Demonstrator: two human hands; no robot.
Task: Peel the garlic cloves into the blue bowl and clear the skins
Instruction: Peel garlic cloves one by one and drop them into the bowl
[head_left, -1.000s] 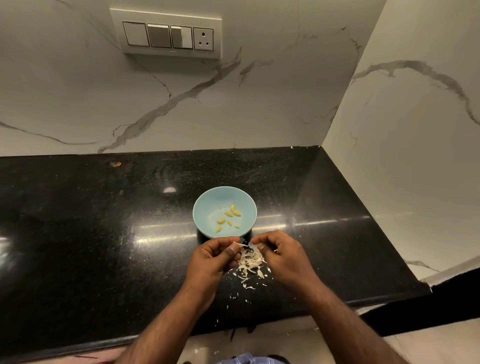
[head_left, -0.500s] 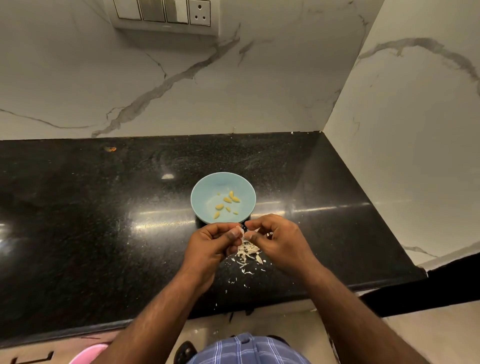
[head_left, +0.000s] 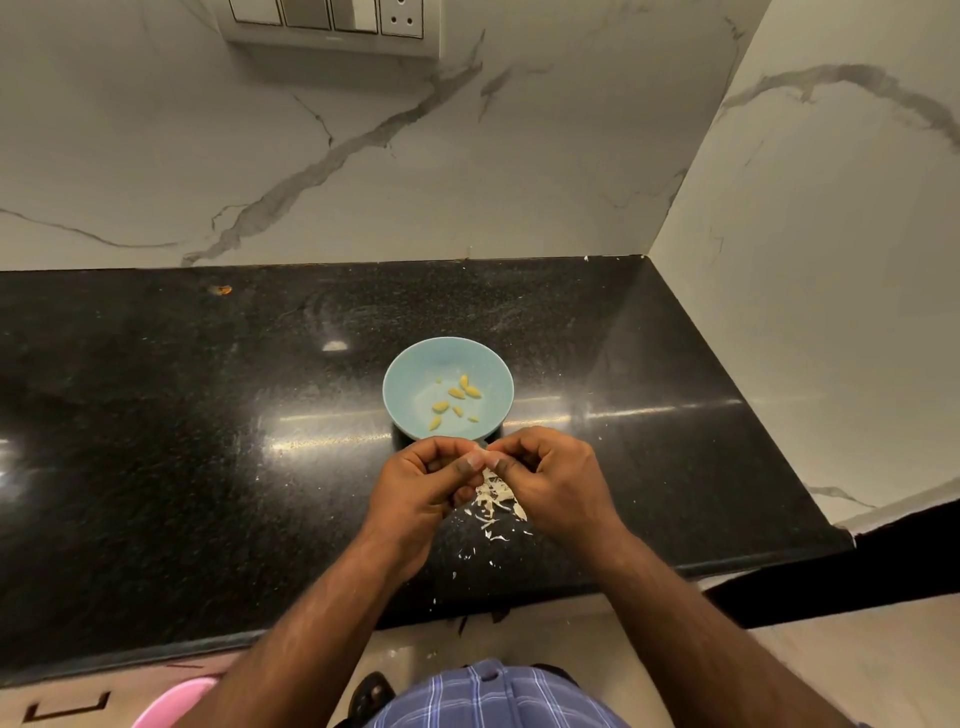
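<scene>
Garlic clove (head_left: 482, 459) sits pinched between both thumbs, just in front of the bowl (head_left: 415, 364) and above the skins (head_left: 496, 501). Only a sliver of it shows; most is hidden by fingers. Left hand (head_left: 426, 480) is curled tight round it, thumb tip pressing on top. Right hand (head_left: 550, 480) is curled too, thumb meeting the left one at the clove, so both hands are closed on the same small thing.

Peeled cloves (head_left: 457, 397), a handful, lie in the bowl's bottom. Skins are piled on the black surface (head_left: 182, 415) under the hands, w/ loose flecks trailing toward the near edge.

Step looks like stripping the skin off this clove. To do it well, imo: left hand holds the clove firm, right thumbnail catches the papery edge and pulls away, not squeezing so hard the clove shoots out. Keep the work low over the pile so scraps land together, which makes clearing easier. Once bare, a short reach fwd drops it in the bowl. Watch that no skin goes in w/ it. Flecks near the edge could fall to the floor, so sweep those inward first.
</scene>
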